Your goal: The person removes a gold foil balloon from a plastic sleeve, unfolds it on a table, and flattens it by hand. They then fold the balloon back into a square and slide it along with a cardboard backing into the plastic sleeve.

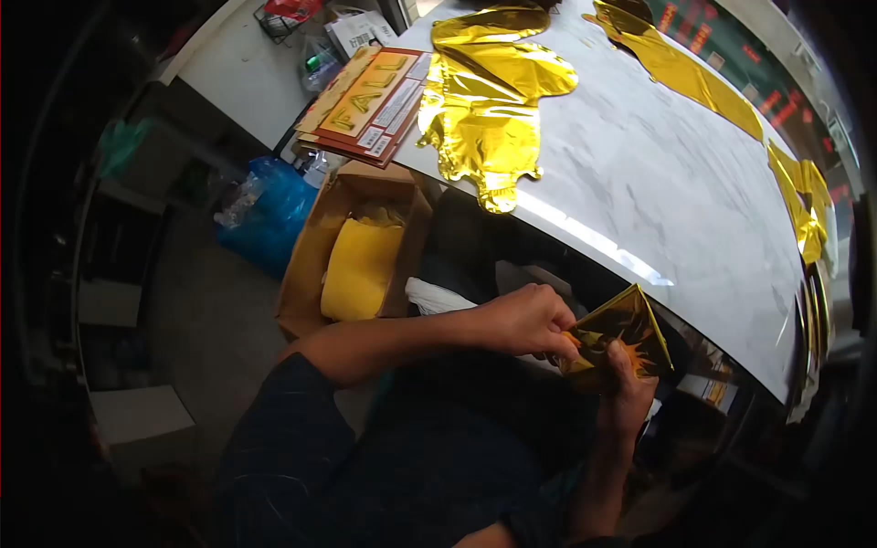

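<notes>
My left hand (528,320) is closed, its fingers pinching the left edge of a folded gold foil balloon (644,320). On the near side, my right hand (628,388) grips the same folded foil, its thumb pressed flat against the shiny face. The foil is held just off the front edge of the marble-patterned table (639,183). Flat on that table lies a larger uninflated gold foil balloon (489,100), its lower tip hanging at the edge. More gold foil pieces lie at the far side (685,78) and the right end (804,201).
Flat packages printed "FALL" (370,100) rest at the table's left corner. Below them stands an open cardboard box (297,283) holding a yellow roll (364,269). A blue plastic bag (269,215) lies left of the box. Stacked flat packages (811,338) are at the right end.
</notes>
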Demonstrator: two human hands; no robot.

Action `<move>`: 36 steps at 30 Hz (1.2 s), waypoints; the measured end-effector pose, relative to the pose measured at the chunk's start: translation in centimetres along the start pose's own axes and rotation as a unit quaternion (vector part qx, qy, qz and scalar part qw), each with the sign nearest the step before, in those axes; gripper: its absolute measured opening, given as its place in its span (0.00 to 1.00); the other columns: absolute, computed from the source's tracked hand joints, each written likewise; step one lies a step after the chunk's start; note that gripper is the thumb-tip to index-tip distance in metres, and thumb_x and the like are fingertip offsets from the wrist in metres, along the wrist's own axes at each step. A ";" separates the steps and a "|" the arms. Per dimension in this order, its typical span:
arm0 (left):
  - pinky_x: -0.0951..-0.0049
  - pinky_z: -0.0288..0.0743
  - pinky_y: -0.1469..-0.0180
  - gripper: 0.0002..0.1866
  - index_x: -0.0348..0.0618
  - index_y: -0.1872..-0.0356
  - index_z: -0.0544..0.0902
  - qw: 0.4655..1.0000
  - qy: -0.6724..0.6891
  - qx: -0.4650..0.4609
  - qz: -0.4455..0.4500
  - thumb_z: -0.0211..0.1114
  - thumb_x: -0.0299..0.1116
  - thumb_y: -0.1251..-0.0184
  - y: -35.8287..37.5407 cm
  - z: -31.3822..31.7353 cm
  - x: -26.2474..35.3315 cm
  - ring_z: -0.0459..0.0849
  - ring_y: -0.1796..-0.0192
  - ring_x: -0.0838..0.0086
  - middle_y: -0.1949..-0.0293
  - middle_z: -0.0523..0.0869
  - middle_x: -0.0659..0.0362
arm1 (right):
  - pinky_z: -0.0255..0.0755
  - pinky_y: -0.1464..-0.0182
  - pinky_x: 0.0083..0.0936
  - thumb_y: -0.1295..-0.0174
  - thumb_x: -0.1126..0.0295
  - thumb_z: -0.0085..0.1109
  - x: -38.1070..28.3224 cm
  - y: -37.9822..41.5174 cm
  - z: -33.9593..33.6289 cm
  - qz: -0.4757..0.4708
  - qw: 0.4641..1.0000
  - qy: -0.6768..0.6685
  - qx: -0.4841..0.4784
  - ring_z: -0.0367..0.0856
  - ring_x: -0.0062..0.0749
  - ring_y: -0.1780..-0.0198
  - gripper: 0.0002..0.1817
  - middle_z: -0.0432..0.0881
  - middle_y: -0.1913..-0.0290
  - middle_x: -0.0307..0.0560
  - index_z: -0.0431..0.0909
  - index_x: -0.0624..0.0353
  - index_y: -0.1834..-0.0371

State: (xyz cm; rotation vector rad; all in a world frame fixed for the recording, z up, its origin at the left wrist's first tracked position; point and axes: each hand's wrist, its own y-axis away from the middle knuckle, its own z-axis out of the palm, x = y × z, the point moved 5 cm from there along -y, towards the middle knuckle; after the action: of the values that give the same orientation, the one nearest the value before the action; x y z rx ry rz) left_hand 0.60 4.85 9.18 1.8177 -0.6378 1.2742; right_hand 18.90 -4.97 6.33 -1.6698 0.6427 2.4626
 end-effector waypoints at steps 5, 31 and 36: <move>0.69 0.83 0.62 0.12 0.37 0.54 0.89 0.860 -0.286 0.407 0.112 0.77 0.32 0.34 8.3 -11.6 3.6 0.91 0.66 0.64 0.64 0.92 0.52 | 0.80 0.43 0.24 0.30 0.75 0.68 -0.4 -0.7 -0.1 -0.039 0.999 0.024 -0.014 0.87 0.24 0.51 0.15 0.88 0.50 0.42 0.81 0.64 0.42; 0.66 0.84 0.55 0.10 0.48 0.61 0.93 0.663 -0.272 0.690 -0.101 0.77 0.41 0.37 19.5 -38.1 -6.1 0.93 0.62 0.71 0.63 0.95 0.58 | 0.79 0.47 0.23 0.33 0.73 0.73 1.1 -1.1 1.9 0.001 0.995 0.084 -0.054 0.86 0.22 0.55 0.16 0.87 0.54 0.41 0.82 0.65 0.46; 0.80 0.78 0.66 0.08 0.36 0.56 0.86 0.735 -0.222 0.638 0.059 0.70 0.31 0.27 22.1 -37.7 0.6 0.85 0.69 0.85 0.70 0.90 0.63 | 0.78 0.45 0.24 0.33 0.73 0.73 0.0 -0.7 1.7 0.006 0.997 0.062 -0.041 0.85 0.23 0.53 0.17 0.87 0.52 0.41 0.81 0.64 0.44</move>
State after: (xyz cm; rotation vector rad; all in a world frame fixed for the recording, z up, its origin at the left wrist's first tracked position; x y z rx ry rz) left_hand -35.95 24.38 23.17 3.3247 0.0149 1.4901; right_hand 17.69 -3.66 6.65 -1.8668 0.5729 2.4393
